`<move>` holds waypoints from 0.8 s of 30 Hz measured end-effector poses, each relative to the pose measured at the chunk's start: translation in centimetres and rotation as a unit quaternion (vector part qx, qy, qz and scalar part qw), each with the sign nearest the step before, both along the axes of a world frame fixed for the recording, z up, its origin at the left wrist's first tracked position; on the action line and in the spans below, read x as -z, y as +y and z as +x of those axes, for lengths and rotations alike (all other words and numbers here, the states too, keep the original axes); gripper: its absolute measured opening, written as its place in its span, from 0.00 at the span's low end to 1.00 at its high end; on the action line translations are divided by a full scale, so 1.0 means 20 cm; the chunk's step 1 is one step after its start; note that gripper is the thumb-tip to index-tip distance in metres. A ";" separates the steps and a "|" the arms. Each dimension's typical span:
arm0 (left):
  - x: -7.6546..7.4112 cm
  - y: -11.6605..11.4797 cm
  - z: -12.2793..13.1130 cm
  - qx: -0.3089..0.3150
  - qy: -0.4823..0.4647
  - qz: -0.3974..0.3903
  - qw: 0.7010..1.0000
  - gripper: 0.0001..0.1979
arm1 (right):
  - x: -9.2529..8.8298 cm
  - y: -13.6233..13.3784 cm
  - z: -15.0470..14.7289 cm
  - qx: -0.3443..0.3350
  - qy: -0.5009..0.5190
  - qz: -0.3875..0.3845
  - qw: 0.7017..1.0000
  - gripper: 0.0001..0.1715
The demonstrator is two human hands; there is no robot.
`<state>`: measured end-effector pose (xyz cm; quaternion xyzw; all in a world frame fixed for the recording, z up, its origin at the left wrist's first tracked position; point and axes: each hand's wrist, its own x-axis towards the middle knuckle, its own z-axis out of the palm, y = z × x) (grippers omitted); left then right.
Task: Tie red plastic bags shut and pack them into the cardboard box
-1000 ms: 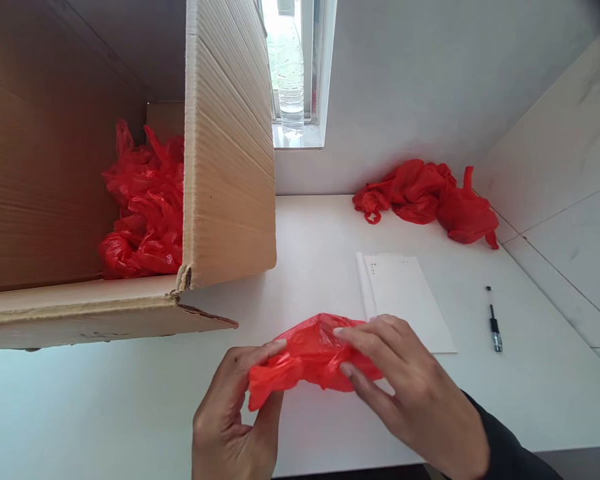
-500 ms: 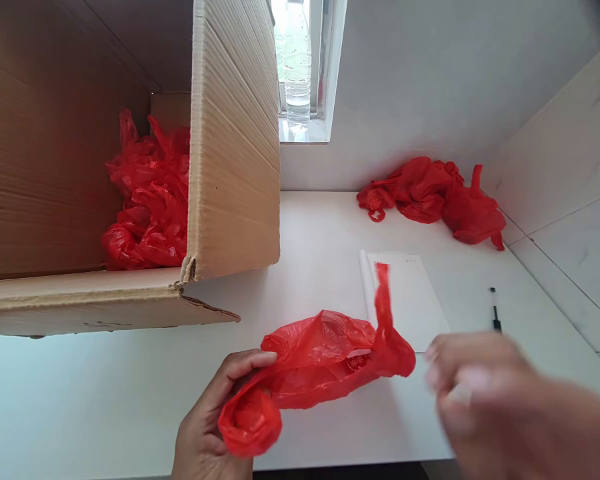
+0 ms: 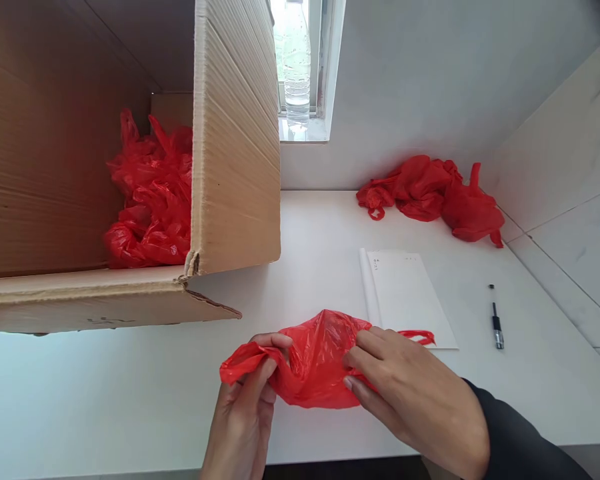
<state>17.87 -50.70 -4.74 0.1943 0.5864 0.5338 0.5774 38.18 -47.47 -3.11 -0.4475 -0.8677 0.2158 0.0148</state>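
Observation:
A thin red plastic bag point(image 3: 317, 360) is stretched between my two hands above the white table, near its front edge. My left hand point(image 3: 253, 387) pinches the bag's left end, thumb against fingers, with a loose flap sticking out to the left. On the right side, my right hand point(image 3: 400, 380) grips the bag from above, its fingers bent into the plastic. A red handle loop pokes out behind that hand, over the lower part of a white notepad point(image 3: 410, 293). The inside of the bag is hidden.
A large open cardboard box point(image 3: 237, 147) at the left holds crumpled red bags point(image 3: 153, 200). More red bags point(image 3: 425, 190) lie against the back wall. A black pen point(image 3: 497, 323) rests right of the notepad. A water bottle point(image 3: 297, 67) stands on the window sill.
My right hand has come in from the right and taken hold of the bag's right side. My left hand has turned and now pinches the left end. The upright handle has dropped.

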 end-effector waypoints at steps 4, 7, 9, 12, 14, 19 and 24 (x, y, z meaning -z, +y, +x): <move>0.01 0.00 0.00 0.018 0.019 0.008 1.000 0.13 | -0.02 0.04 0.05 0.016 0.016 -0.064 0.998 0.07; 0.01 0.00 -0.01 0.034 0.080 0.026 0.996 0.14 | -0.04 0.05 0.09 0.020 0.038 -0.054 0.998 0.07; -0.01 -0.01 0.00 0.053 0.149 0.036 0.987 0.14 | -0.05 0.06 0.11 0.038 0.075 -0.036 0.996 0.08; -0.08 -0.01 0.05 0.081 0.228 0.020 0.970 0.16 | -0.08 0.09 0.12 0.104 0.147 0.002 0.984 0.08; -0.13 -0.01 0.08 0.084 0.243 0.008 0.966 0.17 | -0.09 0.11 0.13 0.162 0.180 0.022 0.970 0.09; -0.14 0.03 0.12 0.100 0.297 0.017 0.949 0.14 | -0.11 0.09 0.09 0.201 0.183 0.134 0.953 0.05; -0.07 0.09 0.11 0.115 0.283 0.040 0.951 0.19 | -0.11 0.01 -0.02 0.032 0.269 0.140 0.952 0.11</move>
